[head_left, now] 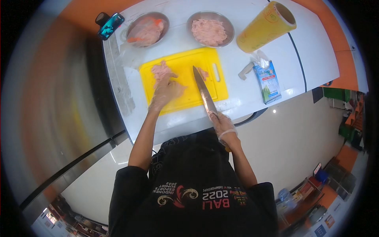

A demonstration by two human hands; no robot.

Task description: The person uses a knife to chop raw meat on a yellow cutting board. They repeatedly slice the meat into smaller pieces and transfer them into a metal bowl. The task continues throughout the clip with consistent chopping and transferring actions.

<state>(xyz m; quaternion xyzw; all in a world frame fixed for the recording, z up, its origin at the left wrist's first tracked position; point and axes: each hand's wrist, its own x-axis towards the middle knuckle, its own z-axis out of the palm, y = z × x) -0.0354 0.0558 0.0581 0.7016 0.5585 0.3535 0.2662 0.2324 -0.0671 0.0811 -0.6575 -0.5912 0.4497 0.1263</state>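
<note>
A yellow plastic cutting board (189, 100) lies before me on the white worktop. My right hand (224, 126), in a clear disposable glove, grips a long kitchen knife (203, 91) with its blade angled over the board. Beside the blade is a small piece of raw pink meat (203, 73), near the board's handle slot. On the board's left part rests a larger clump of raw pink meat (160, 70). My gloved left hand (165, 91) is over that clump's near edge, slightly blurred; whether its fingers grip any meat is hidden.
Behind the board stand a metal bowl (168, 28) of bagged meat and another bowl (231, 31) of cut meat. A yellow cling-film roll (260, 29) and a blue glove box (268, 84) are on the right. A phone (111, 26) leans at the back left corner.
</note>
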